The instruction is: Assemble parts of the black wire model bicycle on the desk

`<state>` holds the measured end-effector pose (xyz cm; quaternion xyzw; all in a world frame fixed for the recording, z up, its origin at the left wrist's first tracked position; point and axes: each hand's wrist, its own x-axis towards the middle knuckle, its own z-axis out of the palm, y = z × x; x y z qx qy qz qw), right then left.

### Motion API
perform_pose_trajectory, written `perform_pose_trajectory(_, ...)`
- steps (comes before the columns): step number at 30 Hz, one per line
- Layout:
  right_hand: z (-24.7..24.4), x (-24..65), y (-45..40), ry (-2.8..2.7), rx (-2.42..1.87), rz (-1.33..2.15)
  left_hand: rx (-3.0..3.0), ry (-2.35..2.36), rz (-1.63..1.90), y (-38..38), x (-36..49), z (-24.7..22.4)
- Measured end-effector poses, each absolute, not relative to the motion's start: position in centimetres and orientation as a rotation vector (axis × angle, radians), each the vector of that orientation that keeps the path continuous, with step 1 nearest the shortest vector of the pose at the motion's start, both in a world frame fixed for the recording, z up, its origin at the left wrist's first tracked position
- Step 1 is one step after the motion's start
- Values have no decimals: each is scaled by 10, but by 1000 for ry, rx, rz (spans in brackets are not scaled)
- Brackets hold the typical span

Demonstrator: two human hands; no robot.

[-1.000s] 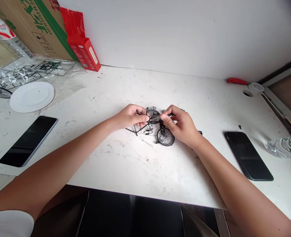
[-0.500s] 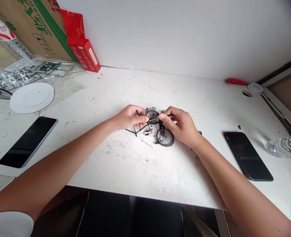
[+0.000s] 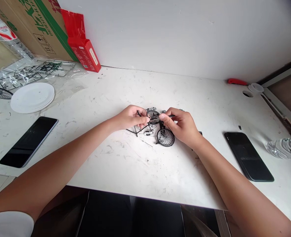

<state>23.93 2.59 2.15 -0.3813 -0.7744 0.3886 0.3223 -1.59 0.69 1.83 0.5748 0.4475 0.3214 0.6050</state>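
My left hand (image 3: 134, 117) is closed, thumb against fingers, on a black model bicycle frame (image 3: 136, 131) whose thin tubes stick out below the fingers. Facing it, my right hand (image 3: 177, 122) pinches a slim dark tool; its thin end points toward my left thumb, and its exact kind is unclear. Behind and between the hands lies a small spoked wheel (image 3: 153, 116). Another spoked wheel (image 3: 165, 137) rests just below my right fingers. A small silver and black part (image 3: 149, 132) and a thin pin (image 3: 147, 143) lie near the frame. The right palm hides other black parts.
A phone (image 3: 29, 141) lies left, another phone (image 3: 249, 156) right. White plates (image 3: 33, 97), plastic part frames (image 3: 36, 70) and a red box (image 3: 84, 56) occupy the back left. A clear bottle (image 3: 285, 147) lies at the right; a red-handled object (image 3: 237, 81) is behind.
Both hands keep almost the same place and grip. The whole view has shifted very slightly; no part has visibly been picked up or let go.
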Motion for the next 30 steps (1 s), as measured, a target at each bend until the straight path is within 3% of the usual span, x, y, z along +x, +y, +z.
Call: perform_pose_trajectory(30, 21, 235, 22, -2037, -984, 925, 1332, 1059, 784, 9, -15, 18)
